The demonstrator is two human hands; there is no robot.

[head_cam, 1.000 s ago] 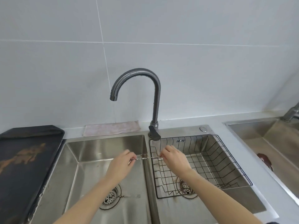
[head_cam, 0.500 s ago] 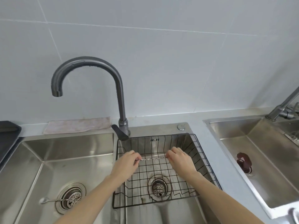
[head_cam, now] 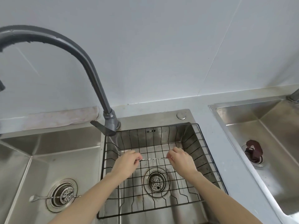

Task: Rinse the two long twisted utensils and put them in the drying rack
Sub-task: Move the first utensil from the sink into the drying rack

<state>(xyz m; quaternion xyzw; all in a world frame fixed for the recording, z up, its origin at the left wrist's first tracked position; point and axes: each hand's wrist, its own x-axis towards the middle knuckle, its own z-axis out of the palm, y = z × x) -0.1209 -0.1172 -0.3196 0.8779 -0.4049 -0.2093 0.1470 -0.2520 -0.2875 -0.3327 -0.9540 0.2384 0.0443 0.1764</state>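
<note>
Two hands are in view, both over the wire drying rack (head_cam: pixel 208 152) that sits in the middle sink basin (head_cam: pixel 161 207). The left hand (head_cam: pixel 125 164) pinches one end of a twisted utensil (head_cam: pixel 152 158) and the right hand (head_cam: pixel 181 160) pinches the other end, so the utensil lies level between them, above the floor of the rack, at about 12 o'clock from that basin's drain (head_cam: pixel 156 181).

The second twisted utensil (head_cam: pixel 48 197) lies flat on the bottom of the left basin (head_cam: pixel 24 159), across its drain strainer (head_cam: pixel 63 194), with its small rounded end pointing to 9 o'clock. No hand touches it.

Three basins can be counted: left, middle, and a separate one at 3 o'clock (head_cam: pixel 267 126), which has a dark reddish stopper (head_cam: pixel 253 151) over its drain. One dark curved tap (head_cam: pixel 90 67) rises from the worktop (head_cam: pixel 231 159) between the left and middle basins; a second tap (head_cam: pixel 294 96) shows only partly at the right edge. One pale cloth (head_cam: pixel 61 117) lies at the wall, at 9 o'clock from the tap's base.
</note>
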